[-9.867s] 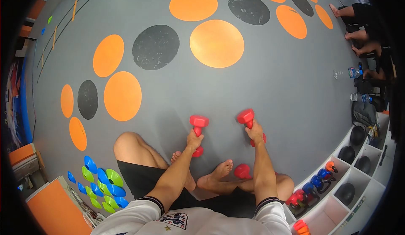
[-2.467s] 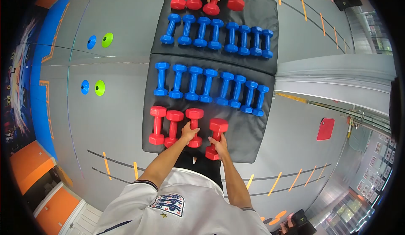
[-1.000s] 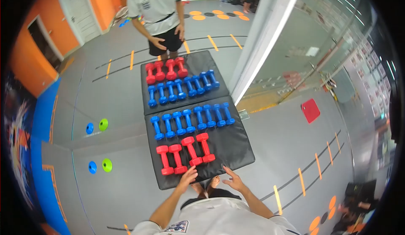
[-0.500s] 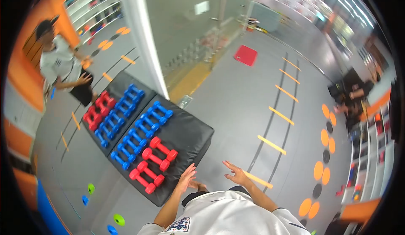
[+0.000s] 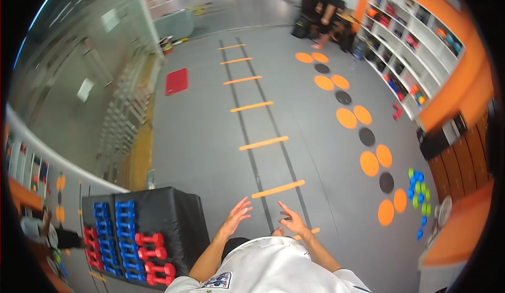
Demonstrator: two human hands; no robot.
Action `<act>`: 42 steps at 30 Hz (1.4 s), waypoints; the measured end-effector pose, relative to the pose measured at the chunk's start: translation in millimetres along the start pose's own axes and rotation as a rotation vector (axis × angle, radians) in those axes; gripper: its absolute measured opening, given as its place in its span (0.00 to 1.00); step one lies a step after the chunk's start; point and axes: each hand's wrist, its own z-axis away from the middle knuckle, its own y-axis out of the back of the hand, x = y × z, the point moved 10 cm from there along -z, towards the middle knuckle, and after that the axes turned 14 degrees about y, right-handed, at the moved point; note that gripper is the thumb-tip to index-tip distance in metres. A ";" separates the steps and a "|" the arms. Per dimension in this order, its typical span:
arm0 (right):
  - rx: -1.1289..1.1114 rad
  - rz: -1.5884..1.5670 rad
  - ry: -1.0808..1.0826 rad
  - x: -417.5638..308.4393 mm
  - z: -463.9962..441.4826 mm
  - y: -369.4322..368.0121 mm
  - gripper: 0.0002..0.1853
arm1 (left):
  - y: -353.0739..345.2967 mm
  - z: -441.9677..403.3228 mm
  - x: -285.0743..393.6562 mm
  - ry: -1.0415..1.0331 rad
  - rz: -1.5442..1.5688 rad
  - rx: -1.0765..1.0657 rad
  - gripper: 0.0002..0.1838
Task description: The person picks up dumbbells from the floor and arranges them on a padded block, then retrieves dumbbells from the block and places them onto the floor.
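My left hand (image 5: 235,219) is raised in front of my white shirt, fingers spread and holding nothing. Level with it, my right hand (image 5: 292,221) is also empty, its fingers apart. Below and beyond both hands an agility ladder (image 5: 278,189) with orange rungs and dark straps lies flat on the floor. To the left of my left hand stands a black padded box (image 5: 181,209). On its top rest red dumbbells (image 5: 152,239) and a row of several blue dumbbells (image 5: 126,227). Neither hand touches them.
A mirror on the left appears to reflect the box and a person (image 5: 37,229). A red mat (image 5: 177,81) lies beyond. Orange and black floor spots (image 5: 369,163) run along the right, near white shelves (image 5: 421,62). Another person (image 5: 329,9) stands at the back.
My view has swung right, so the box sits farther left and the ladder is now straight ahead. Both hands stay raised and empty. The person at the back now appears upright.
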 end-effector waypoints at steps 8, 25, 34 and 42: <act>0.486 -0.004 -0.008 2.1 111.8 185.1 0.40 | -184.6 -121.8 17.3 0.063 -0.161 -0.282 0.40; 0.886 -0.003 0.027 38.0 100.8 478.2 0.40 | -435.5 -376.0 73.9 0.207 -0.296 -0.553 0.40; 1.212 -0.096 -0.021 103.8 118.5 661.7 0.43 | -693.1 -516.4 99.0 0.325 -0.561 -0.881 0.39; 1.338 -0.141 -0.033 179.2 158.8 816.5 0.44 | -859.0 -618.3 83.6 0.311 -0.573 -0.976 0.39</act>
